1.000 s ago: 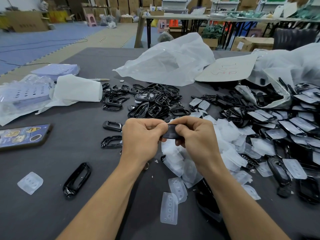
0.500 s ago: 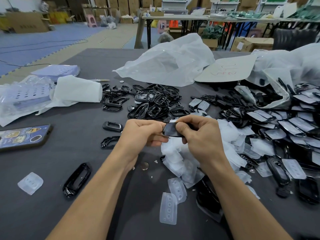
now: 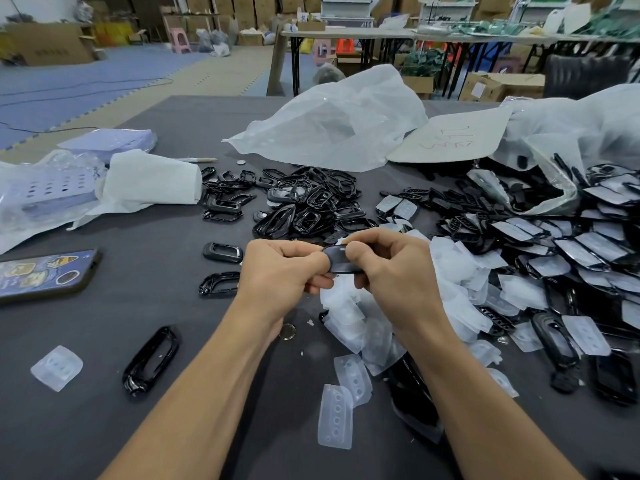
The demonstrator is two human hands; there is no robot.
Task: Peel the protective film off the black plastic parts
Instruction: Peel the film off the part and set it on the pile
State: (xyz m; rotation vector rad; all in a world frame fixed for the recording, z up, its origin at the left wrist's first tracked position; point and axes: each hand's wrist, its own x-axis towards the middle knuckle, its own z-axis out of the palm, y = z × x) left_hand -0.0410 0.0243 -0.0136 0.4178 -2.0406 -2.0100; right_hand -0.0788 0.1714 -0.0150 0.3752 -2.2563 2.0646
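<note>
Both hands hold one black plastic part [image 3: 337, 259] above the middle of the grey table [image 3: 104, 427]. My left hand [image 3: 282, 268] grips its left end with curled fingers. My right hand [image 3: 391, 268] pinches its right side, thumb on top. Below the hands lies a heap of peeled clear films [image 3: 356, 327]. A pile of bare black frames [image 3: 304, 206] sits behind the hands. Film-covered black parts [image 3: 581, 251] spread across the right.
A phone [image 3: 41, 275] lies at the left edge. White wrapping [image 3: 152, 178] and bagged trays [image 3: 41, 195] sit at back left, a large clear bag [image 3: 332, 123] at the back. Single black frames [image 3: 150, 360] [image 3: 221, 252], a loose film [image 3: 57, 367] and a coin [image 3: 287, 331] lie near me.
The hands have drawn together again on the black part, and it has turned slightly between the fingers. Nothing else on the table has moved.
</note>
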